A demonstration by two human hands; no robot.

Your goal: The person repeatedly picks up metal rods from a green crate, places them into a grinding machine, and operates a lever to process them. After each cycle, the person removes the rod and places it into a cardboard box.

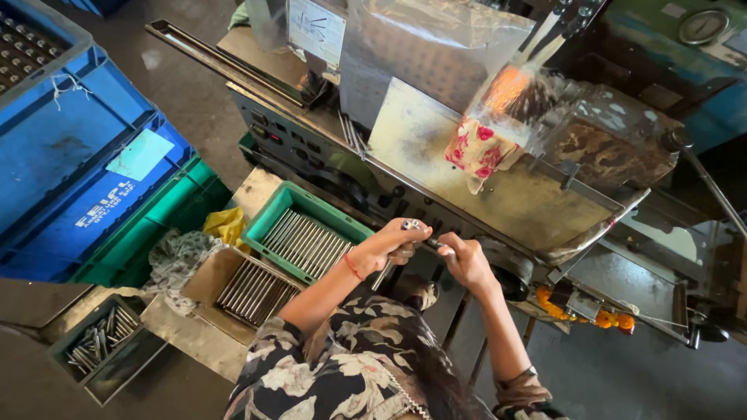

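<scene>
- two stacked blue plastic crates (pixel 70 148) stand far left, above a small grey tray of short metal pins (pixel 97 342).
- a green plastic basket of long steel rods (pixel 303 233) sits beside a brown cardboard box of rods (pixel 249 288).
- left hand (pixel 389 245) is curled around a thin steel rod (pixel 385 272).
- right hand (pixel 467 260), just beside it, pinches the rod's other part at the grey metal machine's front edge (pixel 498 206).

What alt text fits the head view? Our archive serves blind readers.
A person's left hand and right hand together hold a slim metal rod in front of a grinding machine that throws sparks. At their left, a green tray and a cardboard box hold more rods beside stacked blue crates.
</scene>
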